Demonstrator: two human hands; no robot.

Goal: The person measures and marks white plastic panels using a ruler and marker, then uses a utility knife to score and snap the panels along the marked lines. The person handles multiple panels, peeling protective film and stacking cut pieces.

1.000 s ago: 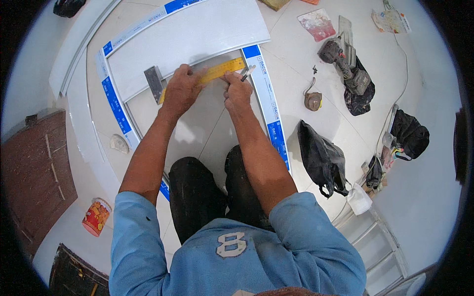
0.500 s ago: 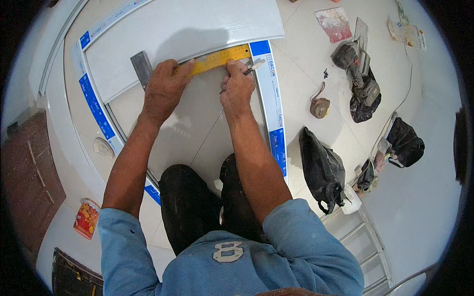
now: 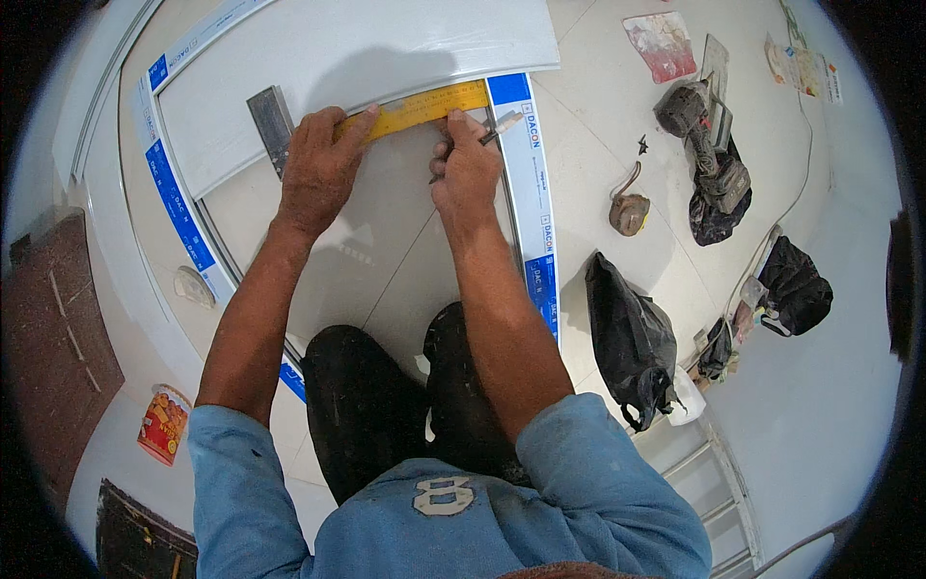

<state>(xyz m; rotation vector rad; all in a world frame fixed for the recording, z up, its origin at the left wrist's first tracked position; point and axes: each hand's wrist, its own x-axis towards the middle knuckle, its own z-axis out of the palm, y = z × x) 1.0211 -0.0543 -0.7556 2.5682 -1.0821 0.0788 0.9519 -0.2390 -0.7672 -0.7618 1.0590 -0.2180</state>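
A try square with a yellow ruler blade (image 3: 424, 107) and a dark metal stock (image 3: 269, 127) lies along the near edge of a white panel (image 3: 424, 34). My left hand (image 3: 320, 174) is closed over the square where blade and stock meet, its thumb along the blade. Tucked in the curled fingers of my right hand (image 3: 468, 164) is a pen (image 3: 501, 127), its pale end pointing up and right. That hand's fingertips touch the blade's near edge toward its right end. The blade reaches the right side of a white frame (image 3: 536, 207) with blue-printed film.
Right of the frame are a black plastic bag (image 3: 627, 338), a tape measure (image 3: 629, 214), a dusty power tool (image 3: 709, 154) and a ladder (image 3: 728, 482). A red snack tub (image 3: 164, 425) stands at left. My knees (image 3: 362, 405) are inside the frame's near part.
The whole view has shifted slightly. Both hands keep their places on the square, and the pen stays in my right hand.
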